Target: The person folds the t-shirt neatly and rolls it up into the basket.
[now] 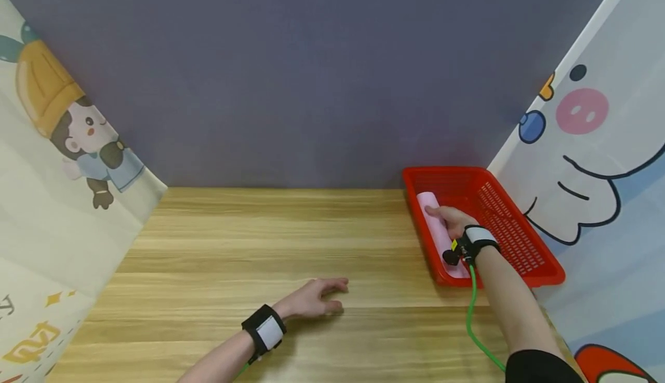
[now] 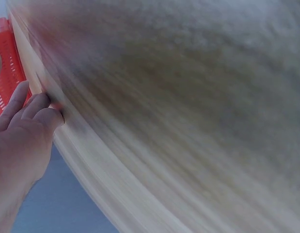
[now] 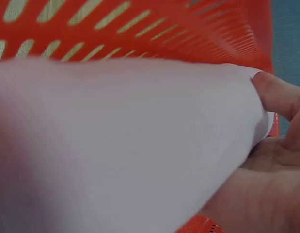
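A pale pink roll (image 1: 435,221), smooth-surfaced and of a material I cannot tell, lies lengthwise along the left side of a red plastic basket (image 1: 540,256). My right hand (image 1: 454,220) grips it inside the basket, thumb on top and fingers around its side. In the right wrist view the roll (image 3: 140,131) fills most of the picture, and the thumb presses near its far end. My left hand (image 1: 312,299) is over the wooden table (image 1: 260,244), left of the basket, with loosely bent fingers and nothing held. The left wrist view shows the same hand (image 2: 23,126) close to the tabletop.
The slotted basket stands at the table's back right corner. A dark grey panel (image 1: 291,82) rises behind the table. Printed cartoon curtains hang on the left (image 1: 62,227) and right (image 1: 634,209). A green cable (image 1: 470,313) runs from my right wrist strap.
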The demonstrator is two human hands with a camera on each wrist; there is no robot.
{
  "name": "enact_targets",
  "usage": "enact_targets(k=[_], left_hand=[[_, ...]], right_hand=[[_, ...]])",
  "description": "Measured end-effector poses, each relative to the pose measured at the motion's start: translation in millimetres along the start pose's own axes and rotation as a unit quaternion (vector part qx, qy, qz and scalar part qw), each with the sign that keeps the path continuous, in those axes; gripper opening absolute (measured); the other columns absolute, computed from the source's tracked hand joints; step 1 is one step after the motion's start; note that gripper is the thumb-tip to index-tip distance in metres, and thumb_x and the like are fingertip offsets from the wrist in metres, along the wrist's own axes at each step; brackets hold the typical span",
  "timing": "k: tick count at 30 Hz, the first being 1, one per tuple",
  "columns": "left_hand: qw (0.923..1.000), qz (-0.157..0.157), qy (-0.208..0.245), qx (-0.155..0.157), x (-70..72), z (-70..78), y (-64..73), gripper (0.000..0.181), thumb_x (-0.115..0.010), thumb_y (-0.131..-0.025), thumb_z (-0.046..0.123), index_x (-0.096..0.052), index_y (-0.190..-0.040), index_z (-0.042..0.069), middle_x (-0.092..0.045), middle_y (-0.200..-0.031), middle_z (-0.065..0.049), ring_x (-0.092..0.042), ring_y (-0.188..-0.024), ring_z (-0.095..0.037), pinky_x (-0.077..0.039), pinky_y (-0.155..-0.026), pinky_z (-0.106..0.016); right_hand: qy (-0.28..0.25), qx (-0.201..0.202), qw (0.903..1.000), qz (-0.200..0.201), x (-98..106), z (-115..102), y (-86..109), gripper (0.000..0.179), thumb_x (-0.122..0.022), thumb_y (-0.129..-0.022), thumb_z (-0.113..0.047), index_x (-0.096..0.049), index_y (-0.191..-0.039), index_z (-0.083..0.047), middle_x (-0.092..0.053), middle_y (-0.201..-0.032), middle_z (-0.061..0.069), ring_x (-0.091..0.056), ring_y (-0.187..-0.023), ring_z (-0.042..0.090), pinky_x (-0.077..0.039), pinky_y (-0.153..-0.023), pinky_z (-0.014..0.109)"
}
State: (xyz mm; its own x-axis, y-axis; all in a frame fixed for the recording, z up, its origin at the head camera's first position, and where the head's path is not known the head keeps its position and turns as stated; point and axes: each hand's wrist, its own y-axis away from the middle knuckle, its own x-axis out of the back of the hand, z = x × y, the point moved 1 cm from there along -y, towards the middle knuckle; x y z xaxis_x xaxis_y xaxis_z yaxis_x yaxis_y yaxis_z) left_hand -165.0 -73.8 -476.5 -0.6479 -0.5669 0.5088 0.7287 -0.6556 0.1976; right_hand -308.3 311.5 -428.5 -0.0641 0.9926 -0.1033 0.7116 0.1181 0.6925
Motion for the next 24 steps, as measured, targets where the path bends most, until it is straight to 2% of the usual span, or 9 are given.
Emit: enact_targets(k=[3, 6, 7, 9, 12, 17, 20, 22, 24], left_hand=[[1.0, 0.0, 0.0, -0.003, 0.3, 1.0, 0.7, 0.039, -0.066, -0.095, 0.016, -0.06, -0.131, 0.002, -0.046, -0.156, -0.016, -0.043, -0.146, -0.033, -0.031, -0.121, -0.051], [1.0, 0.001, -0.003, -0.007, 0.1, 0.8, 0.9, 0.038, -0.066, -0.095, 0.015, -0.061, -0.13, 0.002, -0.046, -0.155, -0.016, -0.043, -0.146, -0.033, -0.032, -0.12, -0.05], [0.9999, 0.001, -0.005, -0.009, 0.0, 0.6, 0.8, 0.037, -0.066, -0.095, 0.015, -0.061, -0.13, 0.002, -0.046, -0.155, -0.016, -0.043, -0.146, -0.032, -0.032, -0.12, -0.05], [0.9999, 0.001, -0.007, -0.012, -0.4, 0.0, 0.6, 0.037, -0.067, -0.095, 0.015, -0.061, -0.129, 0.002, -0.046, -0.155, -0.016, -0.043, -0.146, -0.032, -0.033, -0.12, -0.049], [0.9999, -0.001, -0.007, -0.014, -1.0, -0.9, 0.1, 0.037, -0.067, -0.095, 0.015, -0.061, -0.129, 0.002, -0.046, -0.156, -0.016, -0.043, -0.146, -0.032, -0.033, -0.12, -0.048], [0.9998, 0.0, -0.01, -0.016, -1.4, -1.1, 0.1, 0.037, -0.066, -0.095, 0.015, -0.061, -0.129, 0.002, -0.045, -0.156, -0.017, -0.043, -0.145, -0.034, -0.033, -0.12, -0.049], [0.9997, 0.001, -0.016, -0.018, -1.2, 0.2, 1.1, 0.038, -0.066, -0.095, 0.014, -0.06, -0.13, 0.001, -0.045, -0.156, -0.017, -0.043, -0.145, -0.036, -0.032, -0.12, -0.05], [0.9997, 0.001, -0.018, -0.02, -1.1, 1.5, 1.9, 0.038, -0.066, -0.095, 0.014, -0.06, -0.13, 0.001, -0.045, -0.156, -0.017, -0.043, -0.145, -0.036, -0.032, -0.12, -0.05], [0.9997, -0.001, -0.019, -0.018, -1.1, 2.4, 2.6, 0.038, -0.066, -0.095, 0.014, -0.06, -0.13, 0.001, -0.045, -0.156, -0.017, -0.043, -0.145, -0.036, -0.033, -0.12, -0.05]], right_hand=[[0.026, 0.009, 0.9995, 0.016, -1, 3, 0.8, 0.098, -0.059, -0.1, -0.033, 0.014, -0.158, -0.002, 0.011, -0.169, 0.012, 0.001, -0.155, 0.028, -0.003, -0.13, 0.045], [0.119, 0.018, 0.9916, 0.049, 0, 6, 0.2, 0.08, -0.057, -0.101, -0.038, -0.017, -0.157, 0.002, -0.028, -0.153, 0.022, -0.025, -0.141, 0.032, -0.026, -0.121, 0.042], [0.174, 0.024, 0.9831, 0.054, 1, 7, -0.5, 0.069, -0.053, -0.102, -0.04, -0.03, -0.149, 0.005, -0.04, -0.137, 0.022, -0.035, -0.129, 0.031, -0.034, -0.11, 0.037], [0.257, 0.031, 0.9632, 0.074, 2, 7, -1.8, 0.052, -0.05, -0.103, -0.042, -0.044, -0.128, 0.003, -0.043, -0.106, 0.014, -0.042, -0.107, 0.028, -0.037, -0.089, 0.034], [0.336, 0.04, 0.9367, 0.092, 3, 9, -4.5, 0.042, -0.047, -0.104, -0.041, -0.045, -0.113, 0.0, -0.04, -0.092, 0.011, -0.042, -0.094, 0.027, -0.034, -0.079, 0.033], [0.372, 0.045, 0.9226, 0.091, 3, 11, -8.7, 0.066, -0.044, -0.103, -0.039, -0.03, -0.147, 0.008, -0.041, -0.128, 0.03, -0.038, -0.119, 0.042, -0.037, -0.104, 0.052], [0.411, 0.052, 0.9075, 0.071, 1, 11, -7.5, 0.08, -0.042, -0.103, -0.04, -0.009, -0.155, 0.011, -0.022, -0.154, 0.036, -0.027, -0.137, 0.049, -0.022, -0.121, 0.062], [0.422, 0.054, 0.9029, 0.058, 1, 12, -2.6, 0.083, -0.044, -0.102, -0.038, -0.003, -0.155, 0.012, -0.016, -0.158, 0.035, -0.023, -0.142, 0.049, -0.017, -0.123, 0.062], [0.453, 0.059, 0.8879, 0.051, 1, 12, 5.5, 0.083, -0.049, -0.098, -0.035, -0.009, -0.154, 0.012, -0.026, -0.152, 0.036, -0.031, -0.136, 0.048, -0.028, -0.119, 0.058]])
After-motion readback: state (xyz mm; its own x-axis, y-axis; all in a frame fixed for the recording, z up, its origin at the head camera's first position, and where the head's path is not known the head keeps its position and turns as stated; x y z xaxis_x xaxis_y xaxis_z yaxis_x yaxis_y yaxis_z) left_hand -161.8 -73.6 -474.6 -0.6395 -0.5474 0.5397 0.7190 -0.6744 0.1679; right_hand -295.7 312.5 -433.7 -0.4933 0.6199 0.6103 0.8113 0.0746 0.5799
